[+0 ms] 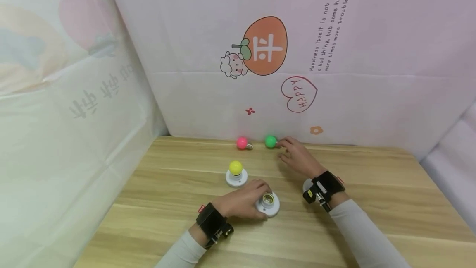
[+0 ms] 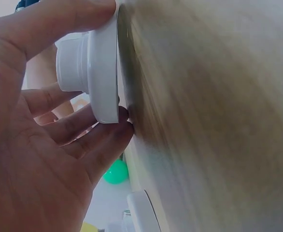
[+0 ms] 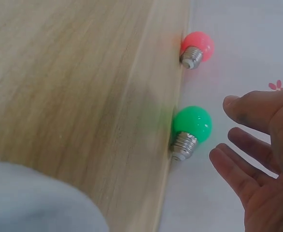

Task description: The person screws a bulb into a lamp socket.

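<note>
My left hand (image 1: 243, 202) holds a round white lamp socket (image 1: 273, 207) by its rim, thumb on one edge and fingers on the other. The socket has no bulb in it, and its threaded opening faces up. Over by the back edge, my right hand (image 1: 302, 159) reaches beside a green bulb (image 1: 270, 141), thumb and fingers apart. In the right wrist view a gap shows between those fingers and the green bulb (image 3: 193, 122), which lies on its side with its metal screw base visible.
A pink bulb (image 1: 242, 143) lies left of the green one. Nearer stands another white socket (image 1: 236, 182) with a yellow bulb (image 1: 236, 168) upright in it. Another round white thing (image 1: 308, 185) is partly hidden under the right wrist. A printed cloth (image 1: 208, 106) hangs behind the wooden table (image 1: 178, 206).
</note>
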The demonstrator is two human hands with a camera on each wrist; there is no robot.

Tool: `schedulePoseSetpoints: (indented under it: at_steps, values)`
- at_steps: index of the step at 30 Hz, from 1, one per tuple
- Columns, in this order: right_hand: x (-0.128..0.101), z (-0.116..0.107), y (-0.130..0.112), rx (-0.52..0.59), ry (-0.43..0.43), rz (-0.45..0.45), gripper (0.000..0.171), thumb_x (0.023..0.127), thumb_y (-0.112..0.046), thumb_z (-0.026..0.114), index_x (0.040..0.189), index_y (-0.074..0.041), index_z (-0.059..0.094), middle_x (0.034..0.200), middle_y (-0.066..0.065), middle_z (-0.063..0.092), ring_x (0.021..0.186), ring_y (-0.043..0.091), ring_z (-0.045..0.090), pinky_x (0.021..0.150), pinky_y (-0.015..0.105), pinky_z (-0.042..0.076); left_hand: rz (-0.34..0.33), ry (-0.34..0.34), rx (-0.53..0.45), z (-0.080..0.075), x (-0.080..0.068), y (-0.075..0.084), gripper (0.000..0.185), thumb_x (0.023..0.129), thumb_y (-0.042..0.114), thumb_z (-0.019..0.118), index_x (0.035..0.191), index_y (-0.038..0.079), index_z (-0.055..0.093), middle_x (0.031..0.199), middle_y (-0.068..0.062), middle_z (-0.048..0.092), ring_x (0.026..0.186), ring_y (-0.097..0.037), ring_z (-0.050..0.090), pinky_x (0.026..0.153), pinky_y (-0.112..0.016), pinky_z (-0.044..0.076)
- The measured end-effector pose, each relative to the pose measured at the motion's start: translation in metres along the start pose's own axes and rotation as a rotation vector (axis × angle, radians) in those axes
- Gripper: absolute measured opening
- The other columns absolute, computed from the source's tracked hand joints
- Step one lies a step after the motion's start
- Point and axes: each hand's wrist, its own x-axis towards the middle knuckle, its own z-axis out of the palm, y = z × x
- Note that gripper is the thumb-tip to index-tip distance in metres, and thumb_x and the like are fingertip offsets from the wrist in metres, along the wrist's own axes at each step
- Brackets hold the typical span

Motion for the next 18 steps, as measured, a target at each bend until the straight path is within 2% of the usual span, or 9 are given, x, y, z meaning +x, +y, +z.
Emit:
schedulePoseSetpoints:
  at_steps: [4, 9, 18]
  values:
    - [0.006, 0.005, 0.004, -0.052, 0.013, -0.029, 0.036, 0.093, -0.002, 0.078, 0.127, 0.004, 0.068, 0.131, 0.021, 0.065, 0.124, 0.039, 0.063, 0.103, 0.052, 0.057, 0.009, 0.004, -0.015, -0.001, -0.001, 0.001, 0.065, 0.082, 0.036, 0.091, 0.136, 0.015, 0.061, 0.14, 0.002, 0.056, 0.128, -0.01, 0.052, 0.111, -0.022, 0.047]
    - [0.012, 0.009, 0.006, -0.064, 0.011, -0.036, 0.039, 0.091, 0.0, 0.08, 0.128, 0.005, 0.067, 0.132, 0.022, 0.063, 0.125, 0.039, 0.061, 0.109, 0.054, 0.053, 0.01, 0.003, -0.037, -0.003, -0.001, 0.003, 0.063, 0.083, 0.034, 0.091, 0.135, 0.015, 0.061, 0.139, 0.002, 0.055, 0.125, -0.008, 0.053, 0.108, -0.019, 0.048]
    - [0.021, 0.017, 0.009, -0.085, 0.006, -0.05, 0.043, 0.091, 0.001, 0.08, 0.131, 0.006, 0.065, 0.136, 0.025, 0.06, 0.129, 0.042, 0.058, 0.112, 0.054, 0.05, 0.006, -0.002, -0.031, -0.003, -0.001, 0.005, 0.064, 0.082, 0.033, 0.09, 0.136, 0.015, 0.061, 0.14, 0.002, 0.056, 0.124, -0.008, 0.054, 0.108, -0.019, 0.048]
